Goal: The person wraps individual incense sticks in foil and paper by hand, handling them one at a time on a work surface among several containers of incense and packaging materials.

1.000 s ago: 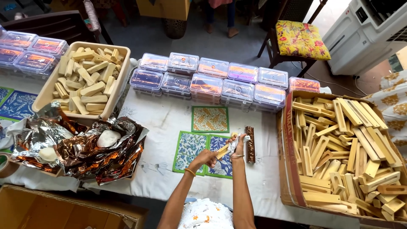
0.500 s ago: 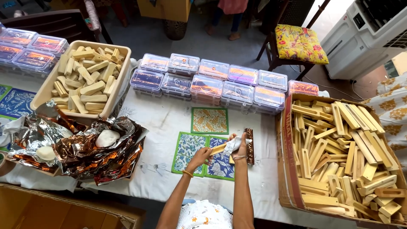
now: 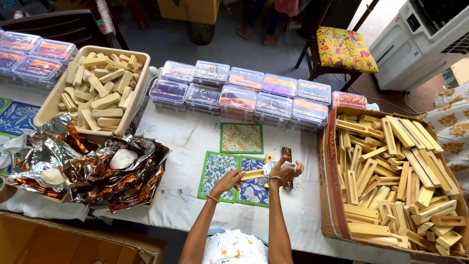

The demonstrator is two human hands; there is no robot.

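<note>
Head camera looks down on us at a white-covered table (image 3: 195,142), both hands meeting over the printed cards (image 3: 234,171). Our left hand (image 3: 228,180) pinches one end of a pale wooden bar (image 3: 253,174), fingers closed on it. Our right hand (image 3: 288,169) is clenched around a scrap of clear wrap (image 3: 270,168) at the bar's other end, just beside a dark brown stick (image 3: 287,161) lying on the cloth. We judge the step to be wrapping or unwrapping the bar; which one we cannot tell. Either way the next move calls for a steady left pinch while the right works the film. A carton of wooden pieces (image 3: 391,171) sits to our right.
</note>
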